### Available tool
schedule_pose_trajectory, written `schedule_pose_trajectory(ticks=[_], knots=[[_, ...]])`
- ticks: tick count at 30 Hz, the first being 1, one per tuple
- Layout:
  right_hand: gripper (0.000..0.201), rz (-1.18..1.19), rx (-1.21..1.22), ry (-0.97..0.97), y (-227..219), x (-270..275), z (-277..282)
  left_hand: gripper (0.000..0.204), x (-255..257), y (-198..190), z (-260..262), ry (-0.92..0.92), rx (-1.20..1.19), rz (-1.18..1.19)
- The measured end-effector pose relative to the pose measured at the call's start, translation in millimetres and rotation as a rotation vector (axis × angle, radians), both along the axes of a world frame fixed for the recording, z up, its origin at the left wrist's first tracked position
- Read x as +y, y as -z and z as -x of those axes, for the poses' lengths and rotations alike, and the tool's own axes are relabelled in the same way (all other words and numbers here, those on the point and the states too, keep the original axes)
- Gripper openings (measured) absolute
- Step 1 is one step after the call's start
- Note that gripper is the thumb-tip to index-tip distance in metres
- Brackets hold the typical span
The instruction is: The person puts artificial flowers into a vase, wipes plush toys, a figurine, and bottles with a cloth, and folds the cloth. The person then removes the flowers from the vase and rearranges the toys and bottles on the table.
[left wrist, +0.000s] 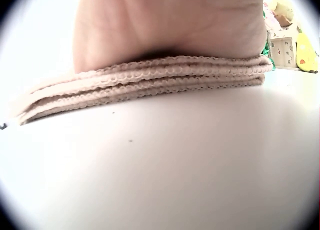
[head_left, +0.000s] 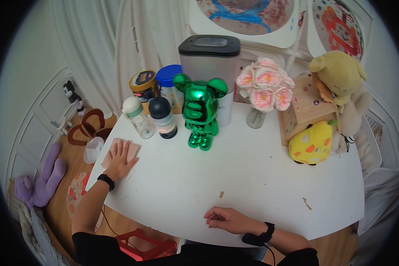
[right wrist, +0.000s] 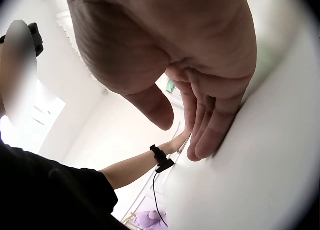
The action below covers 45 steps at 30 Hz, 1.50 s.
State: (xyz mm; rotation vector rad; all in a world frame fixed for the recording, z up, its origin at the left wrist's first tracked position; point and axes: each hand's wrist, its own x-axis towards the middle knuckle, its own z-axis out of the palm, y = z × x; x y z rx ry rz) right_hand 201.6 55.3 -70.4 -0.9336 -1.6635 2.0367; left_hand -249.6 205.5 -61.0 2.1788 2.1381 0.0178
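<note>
A folded pinkish-beige cloth (head_left: pixel 133 151) lies at the left edge of the white table (head_left: pixel 248 177). My left hand (head_left: pixel 118 163) rests flat on it with fingers spread. The left wrist view shows the layered edges of the cloth (left wrist: pixel 150 80) under the palm (left wrist: pixel 170 25). Near the table's front edge, my right hand (head_left: pixel 226 220) rests on its side, fingers loosely bent and holding nothing. In the right wrist view the thumb and fingers of that hand (right wrist: pixel 180 65) stand apart, with nothing between them.
Two bottles (head_left: pixel 139 119) (head_left: pixel 163 119), two tubs, a shiny green bear figure (head_left: pixel 200 111) and a tall container (head_left: pixel 210 62) stand at the back left. Behind, towards the right, are a flower vase (head_left: pixel 256 118), a wooden box (head_left: pixel 312 99) and plush toys (head_left: pixel 312 142).
</note>
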Motion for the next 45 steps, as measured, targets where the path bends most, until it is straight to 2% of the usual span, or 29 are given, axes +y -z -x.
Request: schedule_pose_trajectory(ticks=[11,14,16,17,18,19,20,22,24,26,27,28,29,30,31,32,34,35,38,39,40,42,45], knots=[[0.03,-0.015,0.009,0.132,1,-51,-39,0.081,0,10,11,-0.001,0.001,-0.023],[0.03,-0.012,-0.031,0.17,-6,-63,-56,0.079,-1,10,-2,-0.037,0.019,-0.051],[0.03,-0.028,-0.114,0.175,-16,-68,-73,0.077,-10,17,-22,-0.095,-0.058,-0.055],[0.03,-0.036,-0.117,0.19,-18,-68,-83,0.068,-34,2,-47,0.047,-0.21,-0.097],[0.03,-0.046,-0.134,0.225,-18,-66,-93,0.049,-53,-5,-64,0.291,-0.45,-0.13],[0.029,-0.055,-0.151,0.258,-18,-61,-102,0.037,-88,-32,-105,0.329,-0.807,-0.058],[0.03,-0.098,-0.186,0.311,-19,-52,-111,0.035,-118,-46,-133,0.37,-1.05,0.066],[0.029,-0.199,-0.218,0.426,-13,-23,-130,0.036,-163,-66,-163,0.498,-1.034,0.292],[0.028,-0.235,-0.171,0.567,-25,15,-141,0.027,-193,-71,-193,0.544,-1.002,0.231],[0.028,-0.159,-0.144,0.758,-53,52,-136,0.018,-205,-57,-221,0.429,-1.298,0.197],[0.032,-0.215,-0.131,0.843,-58,73,-136,0.026,-207,-44,-229,0.341,-1.37,0.144],[0.037,-0.272,-0.116,0.926,-57,97,-136,0.03,-204,-25,-231,0.356,-1.329,0.074],[0.037,-0.284,-0.111,0.927,-56,123,-135,0.032,-202,-10,-233,0.348,-1.27,0.026],[0.047,-0.432,-0.218,1.015,-54,148,-133,0.035,-202,2,-237,0.338,-1.211,-0.022],[0.057,-0.581,-0.325,1.101,-50,172,-132,0.029,-218,-3,-246,0.221,-1.421,-0.001],[0.057,-0.593,-0.316,1.104,-45,193,-129,0.031,-213,17,-250,0.175,-1.41,0.015],[0.076,-0.755,-0.367,1.241,-30,232,-125,0.027,-212,22,-250,0.301,-1.205,-0.13],[0.089,-0.744,-0.327,1.235,-17,256,-127,0.027,-211,20,-250,0.299,-1.198,-0.138],[0.085,-0.824,-0.414,1.309,-28,273,-112,0.023,-209,16,-250,0.286,-1.219,-0.097],[0.077,-0.916,-0.355,1.261,-25,284,-112,0.02,-209,17,-250,0.299,-1.199,-0.12],[0.077,-0.915,-0.345,1.263,-19,293,-111,0.018,-208,17,-250,0.313,-1.18,-0.143],[0.065,-0.955,-0.26,1.216,-12,302,-107,0.015,-207,15,-251,0.311,-1.154,-0.156],[0.055,-0.877,-0.307,1.183,-12,304,-112,0.014,-206,15,-255,0.305,-1.127,-0.152]])
